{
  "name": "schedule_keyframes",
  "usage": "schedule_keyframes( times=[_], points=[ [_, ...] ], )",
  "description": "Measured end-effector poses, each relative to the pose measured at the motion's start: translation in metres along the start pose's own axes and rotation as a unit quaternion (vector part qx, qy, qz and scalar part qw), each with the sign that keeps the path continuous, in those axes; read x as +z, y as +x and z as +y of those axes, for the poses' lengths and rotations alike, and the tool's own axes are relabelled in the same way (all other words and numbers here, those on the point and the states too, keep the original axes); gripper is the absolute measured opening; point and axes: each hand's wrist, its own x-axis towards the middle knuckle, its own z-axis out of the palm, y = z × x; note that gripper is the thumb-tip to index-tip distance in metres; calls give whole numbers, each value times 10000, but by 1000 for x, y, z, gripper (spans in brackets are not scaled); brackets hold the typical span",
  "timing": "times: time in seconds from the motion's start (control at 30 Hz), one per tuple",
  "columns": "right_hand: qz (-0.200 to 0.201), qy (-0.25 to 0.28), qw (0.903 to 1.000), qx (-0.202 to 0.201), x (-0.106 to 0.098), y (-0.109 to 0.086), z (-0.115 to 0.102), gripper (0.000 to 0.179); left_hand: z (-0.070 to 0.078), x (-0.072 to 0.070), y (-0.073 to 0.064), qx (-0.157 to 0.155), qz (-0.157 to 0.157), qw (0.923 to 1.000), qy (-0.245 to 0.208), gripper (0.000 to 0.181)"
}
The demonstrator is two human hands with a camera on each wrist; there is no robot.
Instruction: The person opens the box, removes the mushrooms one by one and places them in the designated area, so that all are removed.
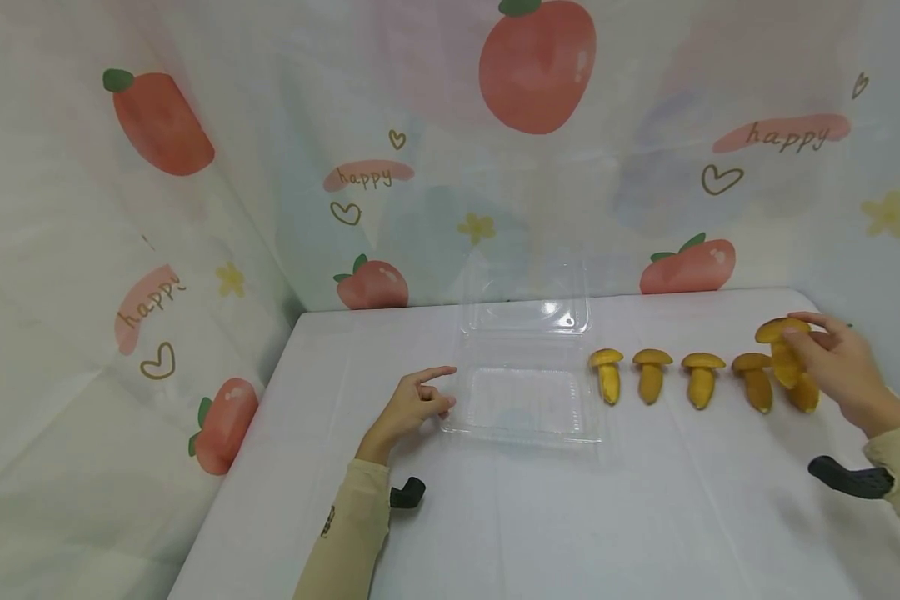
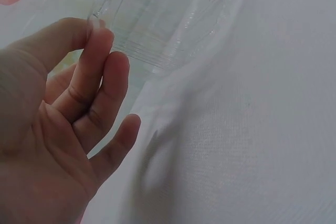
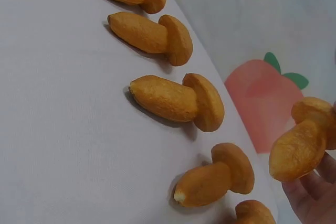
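A clear plastic container (image 1: 521, 437) lies with its lid (image 1: 525, 317) raised at the back. At its left edge is my left hand (image 1: 412, 404), and in the left wrist view the thumb and fingertips pinch the container's rim (image 2: 97, 17). My right hand (image 1: 843, 362) grips a yellow-brown mushroom (image 1: 783, 333) at the right end of a row of similar mushrooms. The held mushroom (image 3: 299, 150) has its stem hanging out of the fingers in the right wrist view. It partly hides the last mushroom (image 1: 805, 396) of the row in the head view.
Several mushrooms (image 1: 701, 385) lie in a row right of the container, caps toward the back. They rest on a white-covered table (image 1: 570, 525). A printed curtain (image 1: 435, 83) stands behind the table and along its left side. Black straps (image 1: 408, 493) show near both wrists.
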Motion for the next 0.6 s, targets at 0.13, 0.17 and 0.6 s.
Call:
schedule_keyframes(
  times=[0.13,0.17,0.6],
  points=[
    [164,-200,9997,37,-6,-1,5,31,-1,0,1,-40,-43,10000,-59,58],
    [201,-214,9996,28,-7,-2,7,34,-1,0,1,-45,-54,10000,-65,58],
    [568,-552,9920,984,-24,-3,29,69,-1,1,-1,-99,-28,9999,49,56]
  ],
)
